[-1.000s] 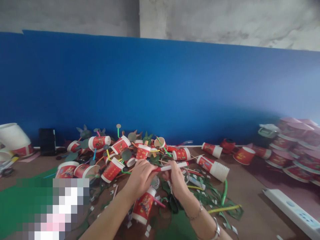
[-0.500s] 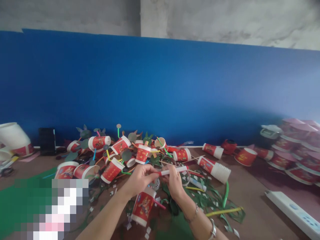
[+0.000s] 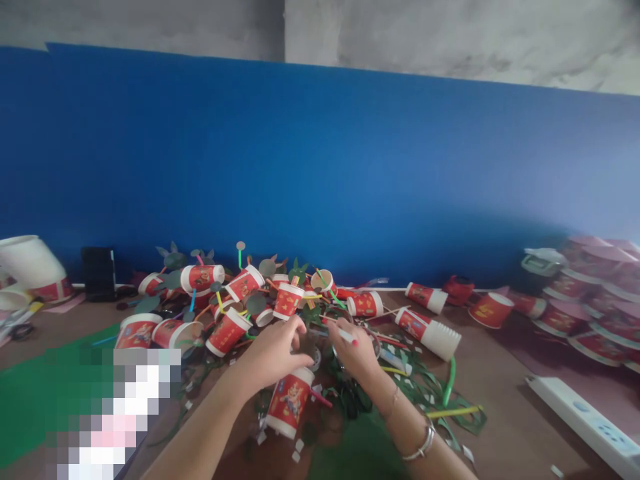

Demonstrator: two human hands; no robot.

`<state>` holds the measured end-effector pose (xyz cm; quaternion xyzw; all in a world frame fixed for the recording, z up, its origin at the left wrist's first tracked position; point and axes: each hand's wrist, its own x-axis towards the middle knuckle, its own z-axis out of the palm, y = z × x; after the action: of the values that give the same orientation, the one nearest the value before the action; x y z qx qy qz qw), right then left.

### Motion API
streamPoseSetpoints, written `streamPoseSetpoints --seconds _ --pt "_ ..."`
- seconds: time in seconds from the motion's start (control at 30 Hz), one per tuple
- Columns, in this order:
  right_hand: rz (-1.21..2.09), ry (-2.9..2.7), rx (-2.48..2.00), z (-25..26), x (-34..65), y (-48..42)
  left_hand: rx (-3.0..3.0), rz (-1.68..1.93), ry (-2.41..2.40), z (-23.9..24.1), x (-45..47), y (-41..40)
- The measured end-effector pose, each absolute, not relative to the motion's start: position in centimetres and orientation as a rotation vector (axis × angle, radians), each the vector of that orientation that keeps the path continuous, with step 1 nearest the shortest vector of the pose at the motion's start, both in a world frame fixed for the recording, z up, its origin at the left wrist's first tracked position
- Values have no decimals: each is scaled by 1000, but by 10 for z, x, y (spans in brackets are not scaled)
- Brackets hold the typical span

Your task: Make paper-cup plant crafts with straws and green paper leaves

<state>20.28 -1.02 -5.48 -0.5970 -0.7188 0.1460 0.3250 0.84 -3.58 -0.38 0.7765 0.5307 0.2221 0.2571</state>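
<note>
My right hand (image 3: 361,357) holds a white marker pen (image 3: 347,336) with a red end, its body slanting out past the fingers. To its left, my left hand (image 3: 273,357) has thumb and fingers apart, with nothing visible between them. Just below that hand a red printed paper cup (image 3: 291,403) lies tilted on the table, a pink straw beside it. Partly hidden between the hands is a roll of tape (image 3: 315,359). Black-handled scissors (image 3: 356,399) lie under my right wrist.
Red paper cups (image 3: 227,332) with coloured straws and dark paper discs are heaped behind my hands. Green paper scraps (image 3: 425,387) and a stack of nested cups (image 3: 429,332) lie right. A white power strip (image 3: 580,417) lies farther right. The blue partition (image 3: 320,167) bounds the table's back.
My left hand has come away from the marker pen and moved slightly left, its grip loosened. In my right hand the pen has turned, its red end now pointing down and toward me.
</note>
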Motion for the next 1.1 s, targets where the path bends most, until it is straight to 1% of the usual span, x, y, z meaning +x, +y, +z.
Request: streamPoseSetpoints --seconds 0.13,0.23,0.33,0.47,0.5,0.57,0.63,0.77,0.9,1.0,1.1 --pt "66 -2273 -1732 -63 204 -12 2226 395 1358 -2 7 -44" --pt "9 -2295 -1783 -57 202 -15 2202 363 1297 -5 7 -43" --pt "128 -2276 -1721 -37 198 -29 2150 426 1301 -6 5 -38" --pt "679 -2649 -1470 -20 187 -63 2123 455 1387 -5 0 -33" --pt "758 -2733 -1401 -21 184 -71 2121 451 1404 -4 0 -33" --pt "686 -2816 -1373 -27 178 -82 2123 450 1426 -4 0 -32" --pt "615 -2864 -1445 -33 173 -87 2142 466 1442 -5 0 -33" --pt "650 -2875 -1513 -38 171 -85 2164 518 1467 -10 0 -30" --pt "647 -2842 -1447 -38 172 -85 2237 555 1454 -24 0 -23" --pt "781 -2721 -1421 -37 175 -83 2333 676 1396 -30 5 -19" --pt "886 -2438 -1424 -29 181 -70 2283 855 1312 -24 13 -22"
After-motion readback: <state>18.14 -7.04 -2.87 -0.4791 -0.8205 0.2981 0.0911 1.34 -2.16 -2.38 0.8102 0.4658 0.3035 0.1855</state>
